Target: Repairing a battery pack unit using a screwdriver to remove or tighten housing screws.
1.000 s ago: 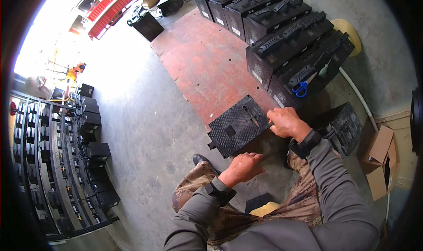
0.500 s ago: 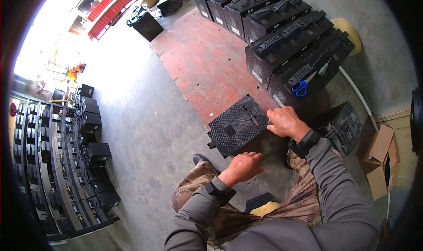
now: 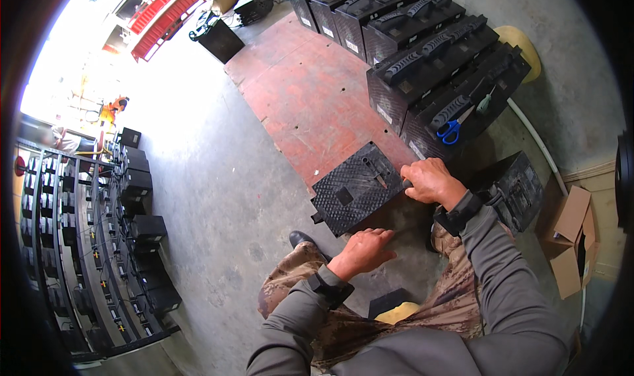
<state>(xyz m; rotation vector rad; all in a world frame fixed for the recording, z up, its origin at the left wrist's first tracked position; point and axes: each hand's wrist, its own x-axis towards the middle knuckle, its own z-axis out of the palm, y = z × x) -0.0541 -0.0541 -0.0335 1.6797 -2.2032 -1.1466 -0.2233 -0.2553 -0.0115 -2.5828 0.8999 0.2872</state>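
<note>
A black box with a ridged, textured face point(image 3: 337, 207) lies at the near end of the reddish board. On that face rests a small dark tool with a reddish tip point(image 3: 381, 180). My right hand point(image 3: 432, 183) is at the box's right edge, fingers curled around a small dark piece that I cannot make out. My left hand point(image 3: 363, 252) hovers just this side of the box, fingers stretched out and holding nothing. Blue-handled scissors point(image 3: 449, 133) and a tool with a green handle point(image 3: 485, 104) lie on the nearest of the black handled cases point(image 3: 422, 128).
The reddish board point(image 3: 310, 105) stretches away, black cases lining its right side. Close by my right forearm stand an open black casing point(image 3: 515, 194) and a cardboard box point(image 3: 569, 244). A rack of black units point(image 3: 86, 244) is at left. A yellow thing point(image 3: 398, 312) lies between my legs.
My right hand has shifted very slightly at the box's edge, and more of the dark piece shows at its fingers. The left hand stays still.
</note>
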